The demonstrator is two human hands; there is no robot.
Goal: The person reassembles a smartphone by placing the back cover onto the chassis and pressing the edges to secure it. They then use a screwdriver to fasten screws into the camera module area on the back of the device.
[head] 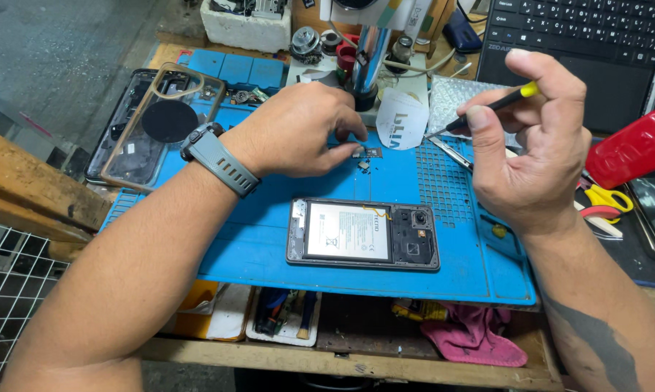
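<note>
My left hand (298, 138) lies knuckles-up on the blue work mat (255, 239), a grey wristwatch (215, 156) on the wrist. Its fingertips (356, 134) are drawn together, pinching down at a small circuit board piece (371, 152) that rests on the mat just beyond the opened phone (363, 234). I cannot tell whether the piece is lifted or only pressed flat.

My right hand (530, 152) hovers above the mat's right side, clear of the surface. Thumb and forefinger are closed on a thin precision screwdriver (487, 109) with a black shaft grip and yellow end; the remaining fingers curl loosely. The metal tip points left toward the board piece, near it but not touching.

The phone sits back-off, battery and camera module exposed, centred on the mat and apart from both hands. A clear phone case (153, 123) lies at the mat's left end. Yellow-handled scissors (607, 197) lie to the right of the right hand.
</note>
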